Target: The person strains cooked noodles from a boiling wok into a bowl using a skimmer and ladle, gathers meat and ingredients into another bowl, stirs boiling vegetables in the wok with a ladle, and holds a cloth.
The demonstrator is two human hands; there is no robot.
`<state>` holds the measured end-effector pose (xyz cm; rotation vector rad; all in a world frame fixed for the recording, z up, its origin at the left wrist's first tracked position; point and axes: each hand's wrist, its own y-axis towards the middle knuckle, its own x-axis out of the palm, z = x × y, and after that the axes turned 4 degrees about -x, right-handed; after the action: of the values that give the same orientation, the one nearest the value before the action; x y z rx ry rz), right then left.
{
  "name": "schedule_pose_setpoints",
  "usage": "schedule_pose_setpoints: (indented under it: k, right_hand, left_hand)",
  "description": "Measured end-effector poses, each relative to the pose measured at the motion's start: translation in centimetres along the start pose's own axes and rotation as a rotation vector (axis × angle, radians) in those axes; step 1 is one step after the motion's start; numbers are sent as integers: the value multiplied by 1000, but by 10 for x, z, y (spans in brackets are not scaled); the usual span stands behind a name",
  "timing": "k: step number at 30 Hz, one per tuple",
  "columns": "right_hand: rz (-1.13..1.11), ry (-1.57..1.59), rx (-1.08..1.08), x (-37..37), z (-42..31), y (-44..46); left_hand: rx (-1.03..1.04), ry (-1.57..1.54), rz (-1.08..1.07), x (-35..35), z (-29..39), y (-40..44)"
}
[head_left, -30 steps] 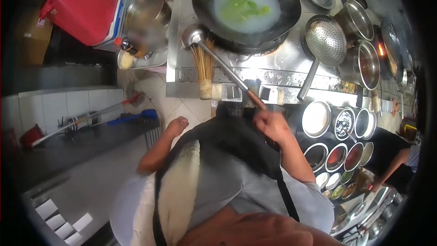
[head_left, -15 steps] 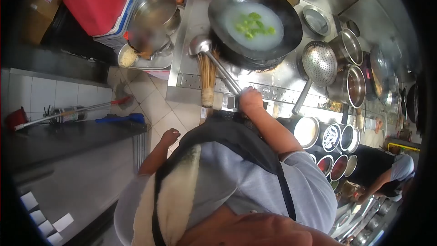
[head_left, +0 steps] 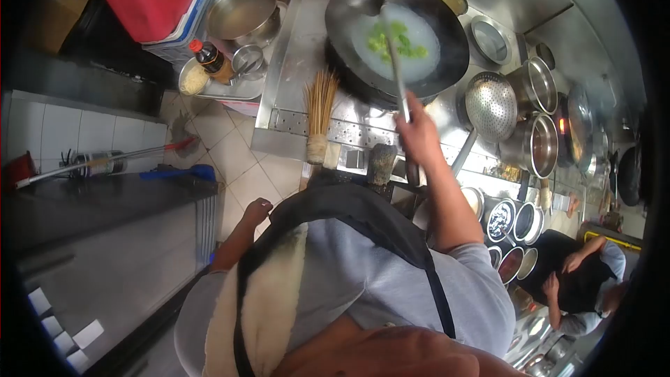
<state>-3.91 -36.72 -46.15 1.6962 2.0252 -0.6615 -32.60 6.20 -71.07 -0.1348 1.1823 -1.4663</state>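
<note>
My right hand [head_left: 420, 132] grips the handle of a long metal ladle [head_left: 396, 63]. The ladle's dark bowl is over the far left rim of a black wok [head_left: 455, 63]; whether it touches the rim I cannot tell. Cloudy pale liquid [head_left: 417, 24] fills the wok's bottom, with bright green leafy vegetables [head_left: 398, 40] in it. Down at my left side, my left hand [head_left: 257, 211] has its fingers curled with nothing visible in them. A bamboo wok brush [head_left: 319, 115] stands between that hand and the wok.
Right of the wok lie a perforated strainer [head_left: 490, 101] and metal pots [head_left: 534, 143]. Several seasoning containers [head_left: 500, 220] sit by my right elbow. At left are a large pot [head_left: 241, 17] and a sauce bottle [head_left: 211, 61]. A co-worker [head_left: 569, 272] stands at far right.
My right hand has moved forward and right, swinging the ladle's bowl from the counter left of the wok up over its far left rim. My left hand stays low. The co-worker's hands have shifted.
</note>
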Motion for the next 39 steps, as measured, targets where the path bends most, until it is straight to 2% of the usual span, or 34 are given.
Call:
schedule_pose_setpoints:
  k: [3, 7, 9, 13, 14, 19, 21, 22, 24, 28, 31, 33, 35, 36, 37, 38, 39]
  right_hand:
    - [19, 125, 163, -27, -3, 46]
    - [40, 101, 137, -28, 22, 71]
    - [78, 202, 119, -24, 22, 74]
    - [9, 289, 197, -21, 20, 78]
    - [-17, 371, 232, -20, 20, 78]
    - [-61, 611, 339, -24, 12, 78]
    - [-81, 889, 378, -29, 17, 81]
    - [-80, 889, 377, -32, 13, 81]
    - [-61, 1099, 453, -42, 1, 82]
    - [-109, 1076, 413, -67, -22, 91]
    - [-175, 1069, 299, -95, -29, 125]
    - [-428, 985, 212, -129, -19, 182]
    - [-197, 962, 182, -138, -54, 216]
    - [-195, 961, 176, -139, -58, 232]
    - [-29, 815, 116, -136, -58, 248]
    - [133, 667, 56, -131, -57, 262]
    - [134, 667, 45, -127, -33, 279]
  left_hand:
    - [-5, 18, 24, 3, 5, 0]
    - [43, 91, 36, 10, -4, 2]
    - [72, 93, 58, 12, -5, -1]
    - [-17, 8, -5, 11, -3, -9]
    - [-58, -57, -22, 10, 1, -13]
    - [-64, 0, 2, 15, 5, -8]
    - [-71, -34, -8, 14, 7, -5]
    - [-58, -30, -8, 14, 10, -6]
    - [-44, -27, -6, 12, 16, -7]
    - [-16, -16, 2, 12, 15, -6]
    - [-11, 4, -4, 15, 9, -7]
    - [-23, -3, -13, 21, -9, -1]
    - [58, 66, -45, 30, -39, 21]
    - [-14, -14, -14, 20, -14, 1]
    - [-8, -15, -10, 19, -12, -2]
    - [158, 95, 71, 22, -23, -3]
    - [324, 206, 156, 22, -28, 0]
